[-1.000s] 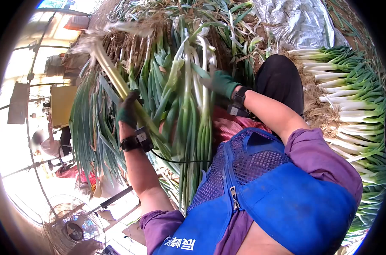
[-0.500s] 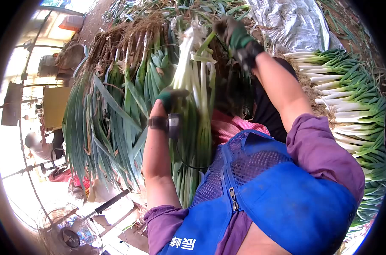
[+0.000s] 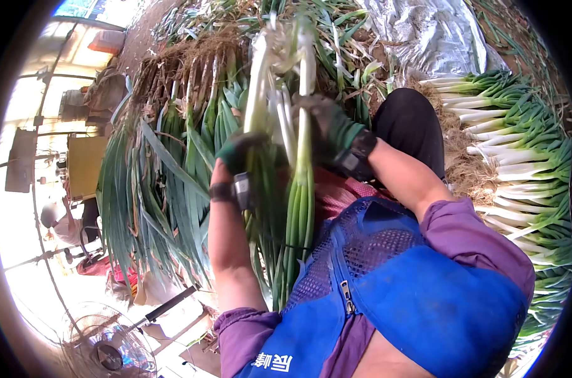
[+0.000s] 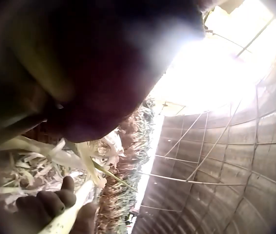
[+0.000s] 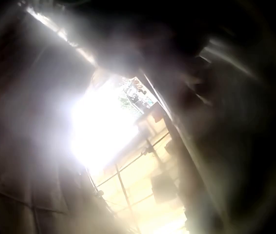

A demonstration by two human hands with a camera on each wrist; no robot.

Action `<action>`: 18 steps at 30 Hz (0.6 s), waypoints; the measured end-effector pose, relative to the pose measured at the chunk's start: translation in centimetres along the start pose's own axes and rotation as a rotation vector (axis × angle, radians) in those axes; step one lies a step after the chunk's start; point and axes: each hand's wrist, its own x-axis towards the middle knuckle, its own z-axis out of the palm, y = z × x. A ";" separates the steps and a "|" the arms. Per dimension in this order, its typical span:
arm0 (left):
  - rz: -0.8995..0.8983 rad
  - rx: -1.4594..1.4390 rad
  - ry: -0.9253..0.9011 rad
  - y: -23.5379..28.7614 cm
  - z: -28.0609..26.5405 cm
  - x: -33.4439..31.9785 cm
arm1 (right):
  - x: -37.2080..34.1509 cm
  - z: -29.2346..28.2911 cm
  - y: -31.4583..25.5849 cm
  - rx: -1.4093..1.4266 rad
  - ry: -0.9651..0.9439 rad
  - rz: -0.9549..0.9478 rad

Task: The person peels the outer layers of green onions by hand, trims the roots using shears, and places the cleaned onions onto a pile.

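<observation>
In the head view my left hand (image 3: 240,151), in a dark green glove, grips a white-stemmed green onion (image 3: 256,88) with its root end upward. Beside it my gloved right hand (image 3: 329,126) holds another green onion (image 3: 306,74) by the white part, its green leaves hanging toward my lap. The tops of both stalks blur with motion. Low in the left wrist view, gloved fingers (image 4: 50,204) curl about a pale stalk (image 4: 72,217). Strong glare and dark shapes hide the hand in the right wrist view.
Untrimmed green onions (image 3: 154,145) with brown roots lie heaped at the left. Cleaned green onions (image 3: 519,157) line the right side. A silvery sheet (image 3: 431,38) spreads at the back, loose leaves beside it. A fan (image 3: 109,353) stands at lower left, and a person (image 3: 65,227) sits beyond.
My left hand has swung from the left-hand heap to the middle. The right hand reached up and away, then came back down to a stalk beside the left hand.
</observation>
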 end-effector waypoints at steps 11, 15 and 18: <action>0.024 -0.336 0.130 6.2 -0.5 -8.3 | 0.6 -1.0 -10.6 0.662 -0.024 0.256; 0.181 -0.182 0.158 7.2 0.7 -9.6 | -1.9 3.8 -16.7 0.414 -0.326 0.194; 0.163 0.029 0.156 7.2 0.0 -10.0 | -1.9 3.2 -19.5 0.324 -0.426 0.206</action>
